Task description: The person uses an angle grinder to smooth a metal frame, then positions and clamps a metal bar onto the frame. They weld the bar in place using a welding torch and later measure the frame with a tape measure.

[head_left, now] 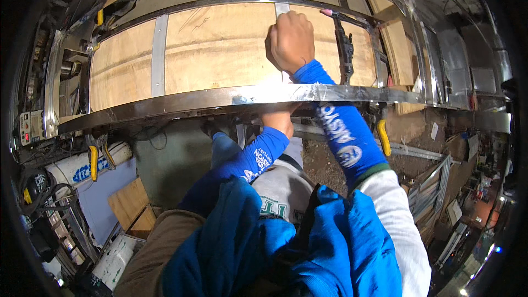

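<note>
Over the wooden panel [220,44], my right hand [293,41] is closed in a fist beside a flat grey metal strip [282,9]. Whatever its fingers may hold is hidden beneath it. My right forearm passes across the shiny front rail [192,103] of a long metal frame. Under that rail is my left hand [278,120], its fingers concealed by the metal. To the right of my right hand lies a black torch-like tool [345,44] with a pink tip, resting across the panel.
Clamps with yellow handles hang from the front rail at the left [93,163] and right [383,137]. A small control box [32,126] with a red display sits at the frame's left end. Metal lengths [423,154] lie at the lower right, and a wooden box [132,204] stands lower left.
</note>
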A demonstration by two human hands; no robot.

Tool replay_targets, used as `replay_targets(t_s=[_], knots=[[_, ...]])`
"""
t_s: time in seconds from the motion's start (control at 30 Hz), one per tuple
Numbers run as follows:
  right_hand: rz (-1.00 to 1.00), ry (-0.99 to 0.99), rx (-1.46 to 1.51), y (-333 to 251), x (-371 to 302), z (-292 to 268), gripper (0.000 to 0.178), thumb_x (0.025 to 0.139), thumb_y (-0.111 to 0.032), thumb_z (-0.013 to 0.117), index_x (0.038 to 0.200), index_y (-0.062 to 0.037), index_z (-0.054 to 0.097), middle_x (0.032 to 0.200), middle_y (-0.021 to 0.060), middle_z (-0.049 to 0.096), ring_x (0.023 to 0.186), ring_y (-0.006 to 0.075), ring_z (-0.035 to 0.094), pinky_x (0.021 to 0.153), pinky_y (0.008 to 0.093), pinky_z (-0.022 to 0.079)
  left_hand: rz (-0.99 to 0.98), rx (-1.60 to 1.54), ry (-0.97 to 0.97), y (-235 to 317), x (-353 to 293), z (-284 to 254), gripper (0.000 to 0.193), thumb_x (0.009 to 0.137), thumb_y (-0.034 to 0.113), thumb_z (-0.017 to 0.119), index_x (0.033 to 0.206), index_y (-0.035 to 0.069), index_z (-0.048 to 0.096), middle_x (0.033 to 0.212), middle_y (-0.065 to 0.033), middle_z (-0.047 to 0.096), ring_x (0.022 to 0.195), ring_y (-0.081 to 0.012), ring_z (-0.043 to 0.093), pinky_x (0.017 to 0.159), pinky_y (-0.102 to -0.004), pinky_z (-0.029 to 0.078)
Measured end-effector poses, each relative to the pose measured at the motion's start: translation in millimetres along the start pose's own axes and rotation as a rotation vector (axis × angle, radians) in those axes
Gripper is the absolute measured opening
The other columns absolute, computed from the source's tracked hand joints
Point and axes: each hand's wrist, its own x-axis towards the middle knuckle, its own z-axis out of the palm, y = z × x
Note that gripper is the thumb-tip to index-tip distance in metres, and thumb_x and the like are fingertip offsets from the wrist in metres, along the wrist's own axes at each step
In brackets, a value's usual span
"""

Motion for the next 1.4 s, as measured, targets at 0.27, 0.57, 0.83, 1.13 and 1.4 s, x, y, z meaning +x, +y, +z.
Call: replay_targets(t_s=[0.27,0.57,0.83,1.13,1.4], knots=[[-0.108,0.233,0.006,0.8,58.9,-41.5,0.01,0.087,-0.011,0.063,0.088,-0.003,0.057,0.087,0.0168,0.057,0.084,0.0391,0.054,0.074,0.0518,0.042,0.016,-0.035,-0.041,6.5,1.3,-8.3,0.027,0.104,0.013,0.057,0.131,0.011,0.058,0.122,-0.01,0.066,0.112,-0.0241,0.066,0.088,-0.0444,0.06],[0.032,-0.071,0.001,-2.9,0.5,13.3,0.017,0.09,-0.016,0.063,0.091,-0.0001,0.06,0.09,0.0209,0.06,0.085,0.0419,0.056,0.077,0.0538,0.044,-0.015,0.042,0.014,5.5,-4.9,0.6,0.03,0.1,0.011,0.064,0.129,0.01,0.059,0.124,-0.0073,0.064,0.111,-0.0223,0.065,0.083,-0.0426,0.063],[0.56,-0.024,0.332,-10.7,-75.1,-65.3,0.02,0.094,-0.018,0.07,0.093,0.0008,0.065,0.085,0.0161,0.066,0.076,0.0285,0.065,0.064,0.042,0.048,-0.012,0.116,-0.176,2.3,11.3,-14.6,0.034,0.097,0.023,0.072,0.128,0.013,0.063,0.12,-0.0047,0.068,0.105,-0.0233,0.069,0.087,-0.0421,0.06],[1.407,0.44,1.521,-40.1,-151.9,-28.8,0.041,0.096,-0.024,0.077,0.126,0.0008,0.064,0.114,0.0094,0.069,0.093,0.0278,0.07,0.073,0.0425,0.059,-0.212,0.137,-0.065,7.1,20.9,-13.5,0.042,0.096,0.024,0.076,0.134,0.01,0.064,0.127,-0.009,0.07,0.11,-0.0277,0.067,0.098,-0.0436,0.054],[1.37,0.473,1.468,-48.0,-143.5,-16.1,0.04,0.093,-0.001,0.073,0.131,-0.0049,0.06,0.121,0.0092,0.067,0.106,0.0272,0.067,0.086,0.044,0.059,-0.144,-0.015,-0.11,-19.7,54.7,-21.1,0.049,0.091,0.019,0.08,0.135,0.009,0.061,0.124,-0.0093,0.068,0.109,-0.0291,0.066,0.095,-0.0438,0.056]])
